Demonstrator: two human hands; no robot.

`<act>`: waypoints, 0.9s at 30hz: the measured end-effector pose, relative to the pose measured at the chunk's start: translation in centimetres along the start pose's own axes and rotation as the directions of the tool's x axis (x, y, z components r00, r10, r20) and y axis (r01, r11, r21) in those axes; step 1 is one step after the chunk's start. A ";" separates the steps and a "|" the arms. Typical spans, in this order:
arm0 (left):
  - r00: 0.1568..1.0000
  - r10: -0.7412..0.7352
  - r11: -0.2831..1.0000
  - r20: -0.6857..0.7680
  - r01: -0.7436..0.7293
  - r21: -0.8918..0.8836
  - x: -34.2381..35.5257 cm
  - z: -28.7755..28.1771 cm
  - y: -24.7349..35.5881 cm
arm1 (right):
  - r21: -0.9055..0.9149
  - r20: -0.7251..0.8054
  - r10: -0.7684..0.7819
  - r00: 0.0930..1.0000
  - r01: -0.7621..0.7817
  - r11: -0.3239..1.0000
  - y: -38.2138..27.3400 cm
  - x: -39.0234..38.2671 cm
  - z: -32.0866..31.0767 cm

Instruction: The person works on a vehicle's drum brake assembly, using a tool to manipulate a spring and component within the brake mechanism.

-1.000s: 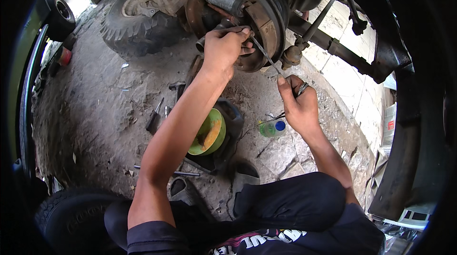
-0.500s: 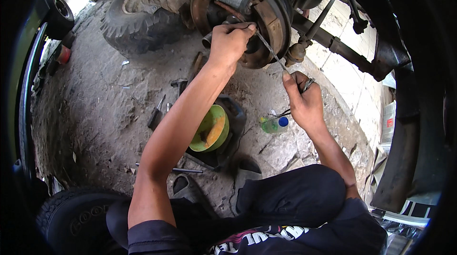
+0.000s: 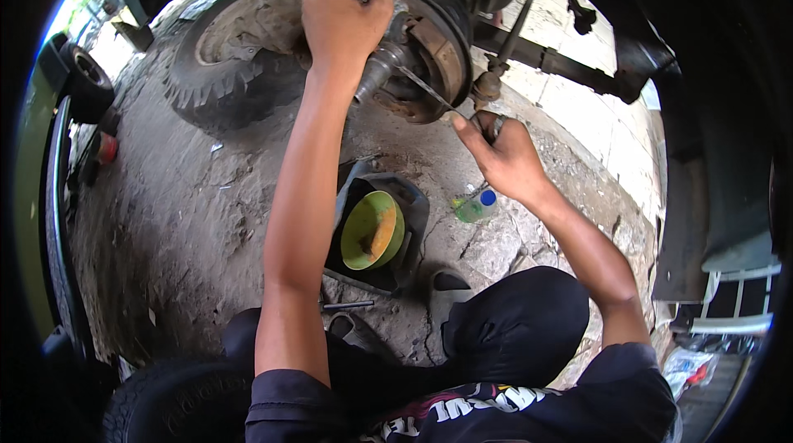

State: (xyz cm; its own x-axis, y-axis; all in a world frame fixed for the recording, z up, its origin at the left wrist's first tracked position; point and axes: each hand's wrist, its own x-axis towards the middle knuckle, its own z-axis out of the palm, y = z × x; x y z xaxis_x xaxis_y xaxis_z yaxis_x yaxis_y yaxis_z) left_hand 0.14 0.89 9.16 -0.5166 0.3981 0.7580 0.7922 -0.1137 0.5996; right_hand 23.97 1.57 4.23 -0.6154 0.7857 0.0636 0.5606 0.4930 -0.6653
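Observation:
An exposed drum brake assembly (image 3: 434, 46), rusty with curved shoes and a central hub (image 3: 382, 69), stands at the top middle. My left hand (image 3: 347, 17) is raised at its upper left side, fingers curled closed; what they hold, if anything, is hidden by the hand. In my right hand (image 3: 505, 154), lower and to the right, the fingers are wrapped round a thin metal rod (image 3: 425, 86). It slants up and left, its far end at the brake beside the hub. A bit of bright metal shows between the right fingers.
A large worn tyre (image 3: 194, 83) lies left of the brake. Below, a green bowl (image 3: 351, 232) with orange-brown residue sits in a black container (image 3: 417, 195). A clear bottle with a blue cap (image 3: 472, 209) lies on the rough ground. Another tyre (image 3: 178, 402) is at lower left.
My left hand has left the rod's far end and moved up and left across the brake. My right hand still holds the rod. The whole view has shifted a little.

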 end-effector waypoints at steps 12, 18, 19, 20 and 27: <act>0.879 0.477 0.878 -0.007 -0.477 -0.039 -2.7 4.3 -5.6 | -0.125 0.034 -0.094 0.995 0.098 0.987 -2.5 -0.6 -3.0; 0.946 -0.096 0.910 -0.310 -0.043 -0.413 -4.7 7.4 -4.3 | 0.021 0.057 -0.015 0.998 0.014 1.000 -1.6 -0.7 -2.4; 0.929 -0.098 0.932 -0.357 -0.040 -0.361 -4.5 7.8 -3.7 | -0.003 0.053 -0.040 0.998 0.040 0.999 -1.2 -0.5 -2.8; 0.923 -0.127 0.935 -0.364 -0.011 -0.354 -4.3 8.1 -3.3 | -0.026 0.049 -0.064 0.997 0.065 0.998 -0.5 -0.3 -3.2; 0.884 -0.143 0.938 -0.445 -0.022 -0.346 -5.7 9.5 -2.7 | 0.024 0.004 -0.090 0.996 0.090 0.996 1.5 -0.6 -3.0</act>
State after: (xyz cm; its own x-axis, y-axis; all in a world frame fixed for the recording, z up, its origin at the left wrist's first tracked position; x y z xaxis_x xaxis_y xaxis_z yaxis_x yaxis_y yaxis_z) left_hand 4.03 7.57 0.82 -0.7147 -0.0374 0.6984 0.6422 -0.4305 0.6342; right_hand 26.88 2.95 5.46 -0.6654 0.7367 0.1203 0.4894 0.5523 -0.6749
